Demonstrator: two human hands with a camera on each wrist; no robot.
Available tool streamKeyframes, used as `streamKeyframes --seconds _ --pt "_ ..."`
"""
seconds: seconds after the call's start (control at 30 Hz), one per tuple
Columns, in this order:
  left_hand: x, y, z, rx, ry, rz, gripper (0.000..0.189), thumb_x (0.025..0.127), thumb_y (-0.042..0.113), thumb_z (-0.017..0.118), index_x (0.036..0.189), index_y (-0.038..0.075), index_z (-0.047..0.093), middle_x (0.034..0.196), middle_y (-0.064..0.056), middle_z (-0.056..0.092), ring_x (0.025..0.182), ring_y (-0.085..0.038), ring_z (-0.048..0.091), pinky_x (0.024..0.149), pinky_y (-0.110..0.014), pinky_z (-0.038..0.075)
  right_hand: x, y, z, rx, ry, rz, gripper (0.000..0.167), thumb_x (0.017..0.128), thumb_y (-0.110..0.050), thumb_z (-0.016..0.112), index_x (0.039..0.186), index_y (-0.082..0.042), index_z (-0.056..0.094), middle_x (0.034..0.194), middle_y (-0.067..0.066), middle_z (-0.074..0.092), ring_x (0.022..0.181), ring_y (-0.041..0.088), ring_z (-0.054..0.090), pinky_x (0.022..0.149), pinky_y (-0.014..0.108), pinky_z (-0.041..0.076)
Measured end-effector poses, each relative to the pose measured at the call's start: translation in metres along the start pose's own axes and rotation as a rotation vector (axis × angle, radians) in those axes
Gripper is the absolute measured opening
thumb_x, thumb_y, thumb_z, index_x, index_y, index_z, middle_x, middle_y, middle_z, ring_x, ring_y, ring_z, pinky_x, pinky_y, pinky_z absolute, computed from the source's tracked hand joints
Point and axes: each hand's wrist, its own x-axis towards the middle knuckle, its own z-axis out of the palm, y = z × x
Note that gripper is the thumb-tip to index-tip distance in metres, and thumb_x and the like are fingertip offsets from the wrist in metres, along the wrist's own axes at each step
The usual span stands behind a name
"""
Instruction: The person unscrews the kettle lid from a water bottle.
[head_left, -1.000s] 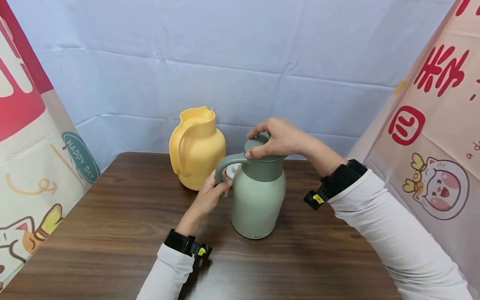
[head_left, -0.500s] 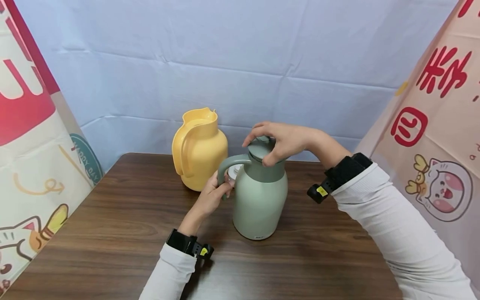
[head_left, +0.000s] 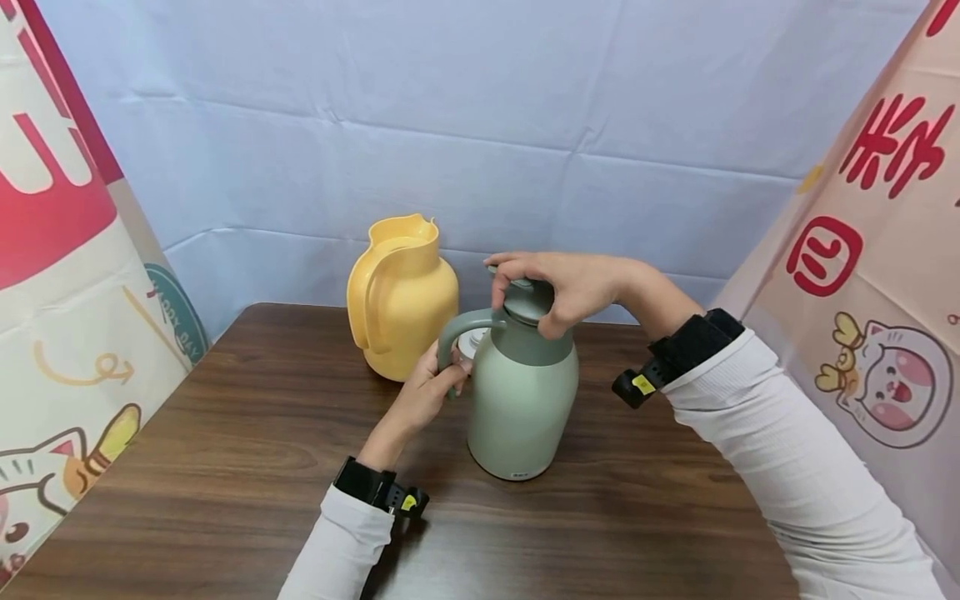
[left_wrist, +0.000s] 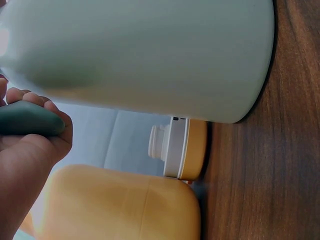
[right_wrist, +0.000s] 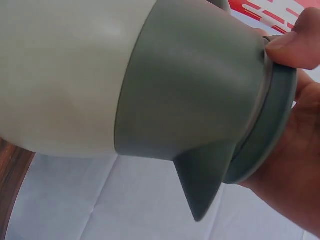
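A pale green vacuum jug (head_left: 522,408) with a darker green collar stands upright on the table. My left hand (head_left: 422,393) grips its handle (head_left: 448,333) from the left side. In the left wrist view, curled fingers wrap the lower end of the handle (left_wrist: 30,119). Over the top, my right hand (head_left: 581,279) holds the round green lid (head_left: 529,302) between thumb and fingers. The right wrist view has the thumb (right_wrist: 297,47) on the rim of the lid (right_wrist: 270,130), which sits at the collar above the pointed spout (right_wrist: 200,180). The far fingertips are partly hidden.
A yellow jug (head_left: 408,312), lidless at the top, stands behind and left of the green one. Between them lies a white and yellow stopper lid (left_wrist: 175,147), close to both jugs. A wood-grain table (head_left: 247,467) carries everything, with hung cloths behind and at both sides.
My right hand has turned on the lid: its thumb shifted from the left front to the right front, its fingers toward the left. The left hand keeps its grip on the handle.
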Motion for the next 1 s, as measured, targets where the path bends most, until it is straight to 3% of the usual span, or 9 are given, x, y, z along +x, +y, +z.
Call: streamKeyframes --seconds 0.27,0.5,0.8,1.0 --pt "0.001 -0.002 -0.002 0.001 -0.004 0.014 0.012 0.093 -0.004 0.043 0.083 -0.004 0.036 0.067 -0.031 0.035 0.06 -0.036 0.035 0.06 -0.032 0.031 -0.001 0.001 0.002 0.001 0.011 0.001 0.044 0.067 0.002 0.059 0.109 -0.012 0.055 0.152 0.009 0.012 0.139 0.019 0.007 0.097 0.045 0.027" --pt "0.002 -0.003 -0.003 -0.003 -0.01 0.022 0.013 0.093 -0.004 0.043 0.082 -0.002 0.036 0.067 -0.031 0.036 0.06 -0.039 0.035 0.06 -0.033 0.031 -0.001 -0.004 0.007 -0.041 0.096 0.01 0.041 0.071 -0.005 0.063 0.111 -0.014 0.058 0.151 0.011 0.013 0.139 0.021 0.007 0.096 0.047 0.028" --pt "0.002 -0.005 -0.002 0.017 -0.016 0.024 0.011 0.093 -0.004 0.042 0.083 -0.004 0.036 0.067 -0.031 0.037 0.063 -0.048 0.033 0.06 -0.036 0.032 -0.01 -0.004 0.005 -0.111 0.196 0.07 0.071 0.076 -0.024 0.074 0.137 -0.015 0.039 0.145 0.007 0.029 0.133 0.026 0.023 0.102 0.05 0.024" --pt "0.002 -0.005 -0.003 0.018 -0.015 0.027 0.012 0.093 -0.004 0.042 0.083 -0.003 0.036 0.067 -0.029 0.037 0.062 -0.044 0.034 0.061 -0.037 0.032 -0.016 -0.005 0.0 -0.129 0.212 0.217 0.09 0.074 -0.033 0.076 0.145 -0.016 0.024 0.148 0.007 0.024 0.131 0.034 0.028 0.099 0.052 0.028"
